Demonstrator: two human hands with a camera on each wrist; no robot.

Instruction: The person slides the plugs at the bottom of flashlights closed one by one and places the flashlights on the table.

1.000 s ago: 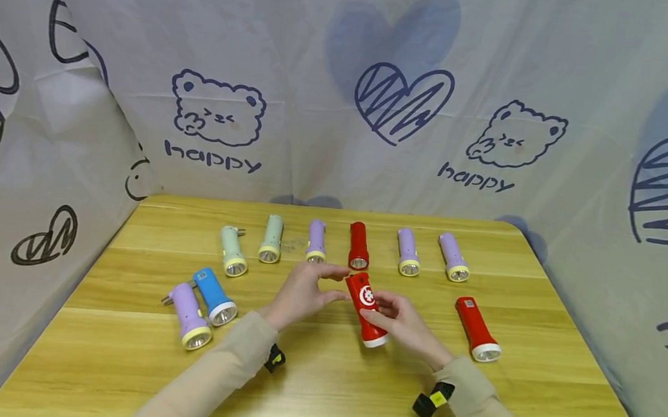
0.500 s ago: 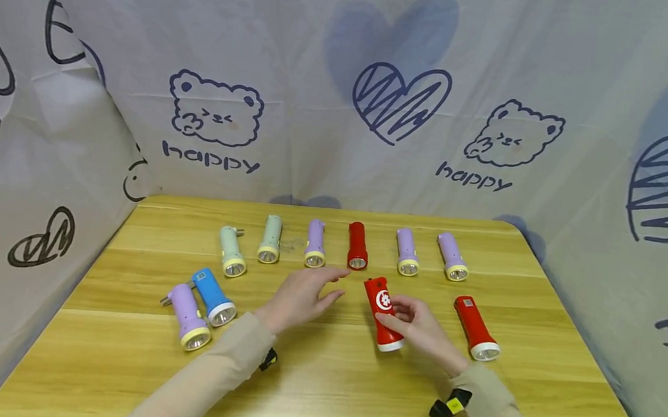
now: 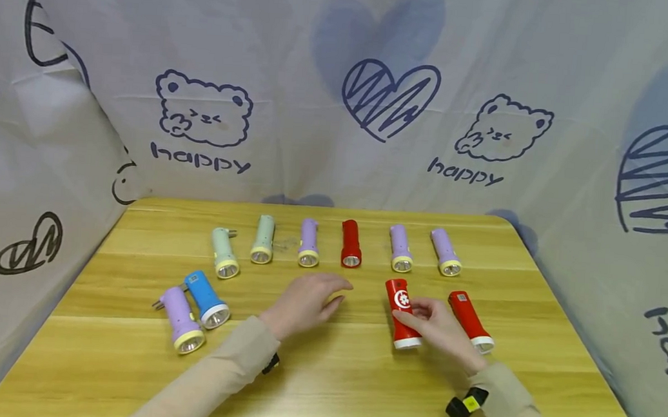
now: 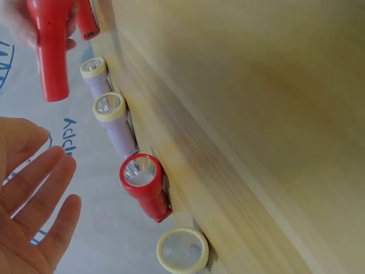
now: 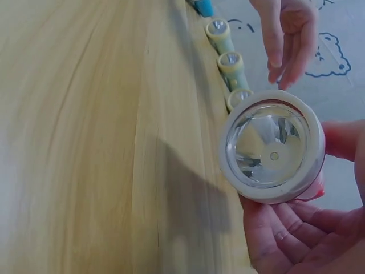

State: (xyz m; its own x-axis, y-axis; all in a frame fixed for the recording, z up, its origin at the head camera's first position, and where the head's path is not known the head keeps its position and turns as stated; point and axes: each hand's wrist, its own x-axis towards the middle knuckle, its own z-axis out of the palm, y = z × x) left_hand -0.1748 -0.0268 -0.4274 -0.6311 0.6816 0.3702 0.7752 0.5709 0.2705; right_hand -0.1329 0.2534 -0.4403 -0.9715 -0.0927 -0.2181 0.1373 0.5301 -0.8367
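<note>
My right hand (image 3: 438, 329) grips a red flashlight (image 3: 403, 313) with a white rim and a white emblem, held over the table. In the right wrist view its lens (image 5: 272, 151) faces the camera, with fingers and thumb around the body. My left hand (image 3: 304, 302) hangs over the middle of the table with nothing in it; in the left wrist view its fingers (image 4: 43, 200) are spread and relaxed. Another red flashlight (image 3: 468, 318) lies just behind and to the right of the held one, close to the right hand.
Along the back of the table (image 3: 321, 388) stretches a row: two pale green flashlights (image 3: 263, 237), several purple ones (image 3: 309, 240) and a red one (image 3: 351, 242). At the left lie a blue flashlight (image 3: 204, 296) and a purple one (image 3: 178, 314) side by side. A patterned cloth hangs behind.
The right hand has carried the red flashlight to the right, away from the left hand. The left hand's fingers, earlier beside the flashlight's top, are now apart from it. The view has shifted slightly.
</note>
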